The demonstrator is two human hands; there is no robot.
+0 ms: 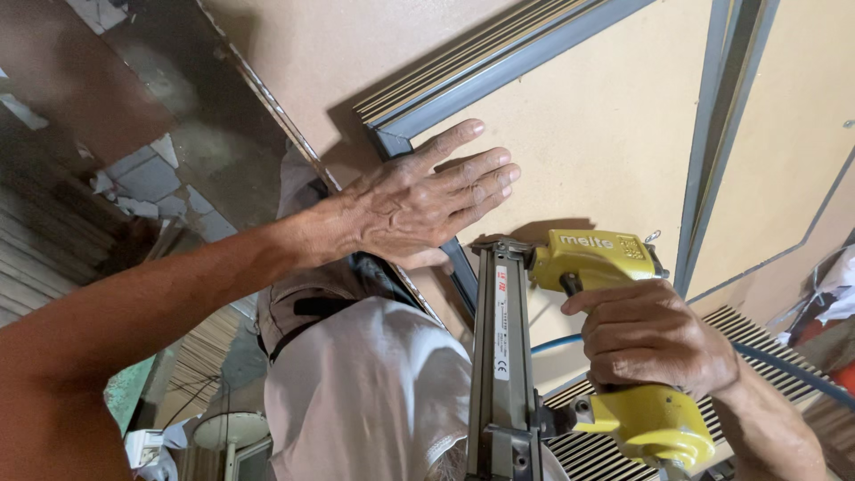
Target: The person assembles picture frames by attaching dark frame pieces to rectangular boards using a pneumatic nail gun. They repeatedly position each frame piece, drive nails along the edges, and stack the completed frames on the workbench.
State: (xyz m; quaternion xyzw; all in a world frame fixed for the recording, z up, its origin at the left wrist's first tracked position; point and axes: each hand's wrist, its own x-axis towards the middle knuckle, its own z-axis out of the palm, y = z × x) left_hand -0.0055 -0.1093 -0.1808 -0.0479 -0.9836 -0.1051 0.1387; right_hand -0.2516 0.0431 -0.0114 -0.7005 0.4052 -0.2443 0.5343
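My left hand (pixel 426 200) lies flat, fingers spread, on a beige board (pixel 597 134), pressing over a grey trim strip (pixel 460 272) that runs down from a mitred corner. My right hand (pixel 655 338) grips the handle of a yellow pneumatic nail gun (pixel 606 267), index finger at the trigger. The gun's long metal magazine (pixel 500 356) points toward me, and its nose sits against the grey strip just below my left hand. A blue air hose (pixel 793 370) runs off to the right behind my wrist.
More grey strips (pixel 712 134) cross the board, framing panels. Ribbed, slatted moulding (pixel 472 58) borders the top, and another piece (pixel 748 325) lies at the lower right. My white shirt (pixel 365 392) fills the lower middle. Broken tiles (pixel 147 178) and floor show at left.
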